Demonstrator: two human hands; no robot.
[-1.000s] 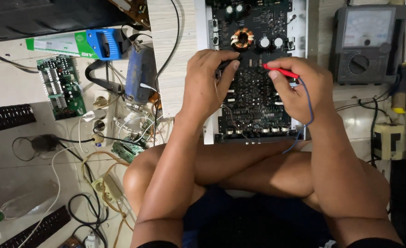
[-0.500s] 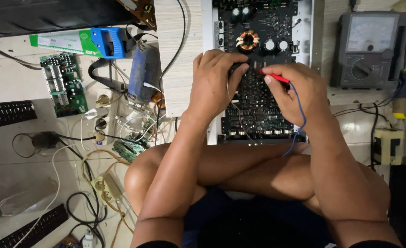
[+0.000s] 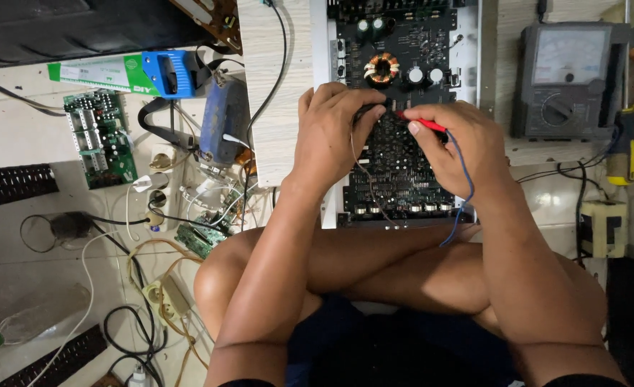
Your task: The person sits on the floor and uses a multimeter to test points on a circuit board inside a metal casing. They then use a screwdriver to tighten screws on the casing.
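Pinching a slim red probe (image 3: 423,123), the right hand (image 3: 460,143) touches the dark populated circuit board (image 3: 403,165); the left hand (image 3: 331,132) clamps a black probe (image 3: 366,112) beside it.

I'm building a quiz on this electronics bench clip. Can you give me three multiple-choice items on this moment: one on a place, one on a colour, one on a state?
1. Where does the analog meter lie relative to the dark circuit board?
A. To the right of it
B. To the left of it
C. On top of it

2. What colour is the probe in the right hand?
A. Green
B. Red
C. White

3. How do the two hands stand?
A. Both rest on the knees
B. Only one is over the board
C. Both are over the board, each pinching a probe

Answers:
1. A, the grey meter sits at the picture's right edge, beyond the board's frame.
2. B, a red shaft shows between the thumb and fingers.
3. C, the left hand pinches a dark probe and the right hand the red one, tips near each other on the board.
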